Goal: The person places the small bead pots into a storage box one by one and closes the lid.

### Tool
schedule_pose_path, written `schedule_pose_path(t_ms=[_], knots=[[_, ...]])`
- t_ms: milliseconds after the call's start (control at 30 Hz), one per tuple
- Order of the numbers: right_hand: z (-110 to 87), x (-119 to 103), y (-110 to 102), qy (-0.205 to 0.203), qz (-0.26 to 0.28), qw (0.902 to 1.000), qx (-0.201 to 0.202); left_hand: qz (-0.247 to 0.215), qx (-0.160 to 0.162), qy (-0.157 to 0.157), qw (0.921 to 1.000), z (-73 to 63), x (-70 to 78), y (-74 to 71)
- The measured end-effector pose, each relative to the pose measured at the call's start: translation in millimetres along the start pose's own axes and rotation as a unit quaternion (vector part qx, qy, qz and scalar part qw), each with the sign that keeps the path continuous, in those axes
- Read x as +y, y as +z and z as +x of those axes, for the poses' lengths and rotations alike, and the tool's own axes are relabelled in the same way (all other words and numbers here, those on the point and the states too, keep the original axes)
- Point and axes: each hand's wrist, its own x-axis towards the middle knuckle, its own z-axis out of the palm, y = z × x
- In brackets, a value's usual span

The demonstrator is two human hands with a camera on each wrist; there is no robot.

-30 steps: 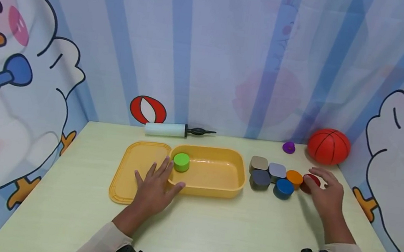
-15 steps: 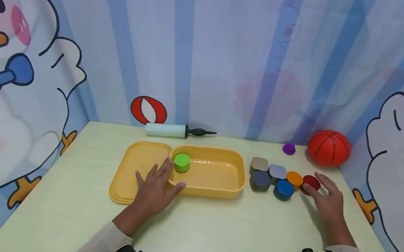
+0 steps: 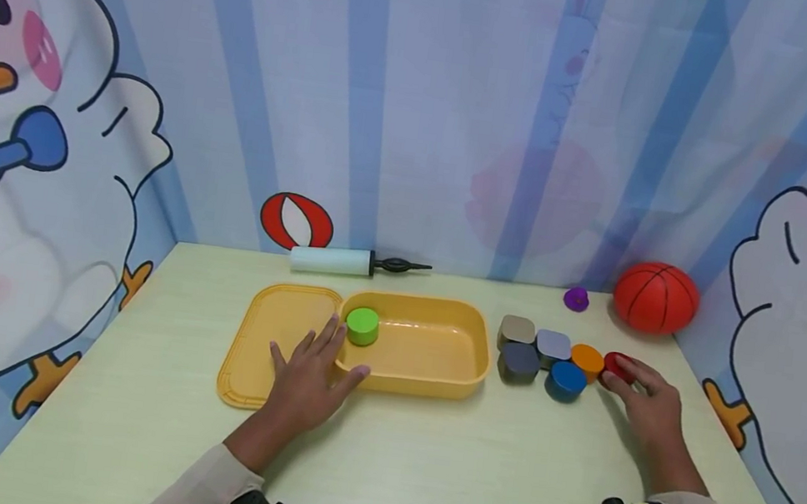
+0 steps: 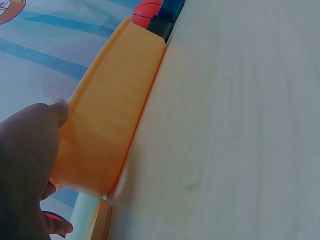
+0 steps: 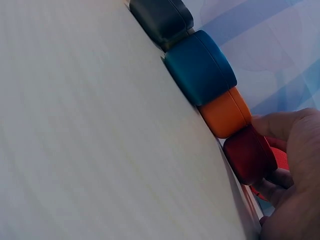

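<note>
In the head view, my left hand (image 3: 307, 377) rests with spread fingers over the left end of a yellow plastic box (image 3: 425, 383). Its thumb lies at the near rim, as the left wrist view also shows. Inside the box, at the left, sits a round green case (image 3: 362, 326). My right hand (image 3: 655, 405) pinches a small round red case (image 3: 616, 366) on the table. The right wrist view shows fingers on both sides of this red case (image 5: 249, 155), which touches or nearly touches an orange case (image 5: 226, 114).
Left of the box lies a yellow lid (image 3: 262, 361). Blue (image 3: 566, 381), dark grey (image 3: 518, 363), lavender (image 3: 553, 348) and beige cases (image 3: 517, 332) cluster right of it. Behind are a pump (image 3: 334, 259), a purple knob-like thing (image 3: 576, 298) and a small basketball (image 3: 656, 298).
The right hand's fingers, apart around the red case half a second ago, have come together on it. The left hand and the box stay in place.
</note>
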Motion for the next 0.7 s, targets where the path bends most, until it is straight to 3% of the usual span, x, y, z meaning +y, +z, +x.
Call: schedule_pose_path(t_ms=[700], knots=[[-1.8, -1.7, 0.2, 0.021, -0.009, 0.9996, 0.014, -0.003, 0.001, -0.003, 1.0000, -0.5, 0.8, -0.3]])
